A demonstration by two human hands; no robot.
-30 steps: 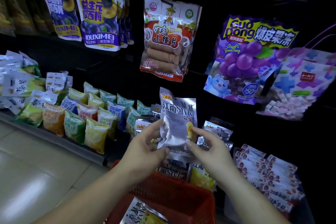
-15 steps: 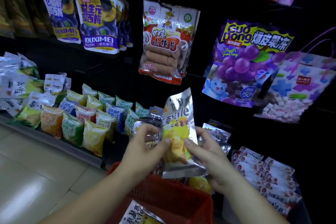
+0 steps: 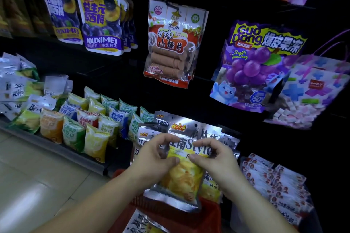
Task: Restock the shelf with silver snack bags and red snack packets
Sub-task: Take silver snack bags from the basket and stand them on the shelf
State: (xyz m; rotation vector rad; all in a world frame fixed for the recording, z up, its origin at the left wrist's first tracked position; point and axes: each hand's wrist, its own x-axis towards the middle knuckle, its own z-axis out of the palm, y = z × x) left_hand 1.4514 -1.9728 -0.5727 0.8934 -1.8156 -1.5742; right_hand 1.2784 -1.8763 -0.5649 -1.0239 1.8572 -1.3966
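Silver foil crinkles between the two hands. The left hand [image 3: 151, 159] and the right hand [image 3: 214, 159] each pinch the silver snack bag [image 3: 181, 174] near its middle. On each the thumb is below and the forefinger curled above, and the two thumbs almost meet over the print.

A second ago the bag stood higher and showed a mostly bare silver side. Half a second ago it was partway through a turn. Now it faces squarely outward, lower down, close against the matching silver bags [image 3: 149, 134] already standing on the shelf [image 3: 56, 147]. From that I judge the turning is finished and the step in hand is seating this bag at the front of its row. It is not let go yet. Its lower edge hangs just over the far rim of the red basket [image 3: 208, 213], and I cannot tell whether it touches the shelf.

The bag is a flat, shiny pouch with yellow crisps printed over its lower half, dark lettering across the middle and a small red-and-yellow logo at the top. The foil is lightly creased and looks light and slippery to handle.

A spare silver bag [image 3: 140, 223] lies in the basket, so there is more to restock. The red snack packets [image 3: 274, 181] sit in rows to the right, well apart from both hands.
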